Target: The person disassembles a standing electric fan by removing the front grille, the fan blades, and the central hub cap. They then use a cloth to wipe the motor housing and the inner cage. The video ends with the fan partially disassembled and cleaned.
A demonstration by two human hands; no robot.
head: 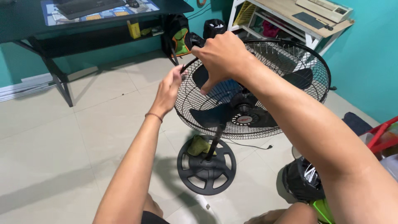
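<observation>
A black stand fan tilts face-up over the tiled floor, its wire rear guard (286,62) open and the dark blades (211,116) exposed. My right hand (222,56) grips the guard's near rim from above. My left hand (169,89) pinches a small dark part at the rim's left edge; what it is I cannot tell. The fan's pole runs down to a round black base (206,168). A green cloth (198,146) lies on that base.
A black desk (29,25) with a keyboard and mat stands at the back left. A backpack (178,35) leans by it. A white shelf table (290,16) is at the back right. A black round object (300,180) and red frame (381,135) sit near my right.
</observation>
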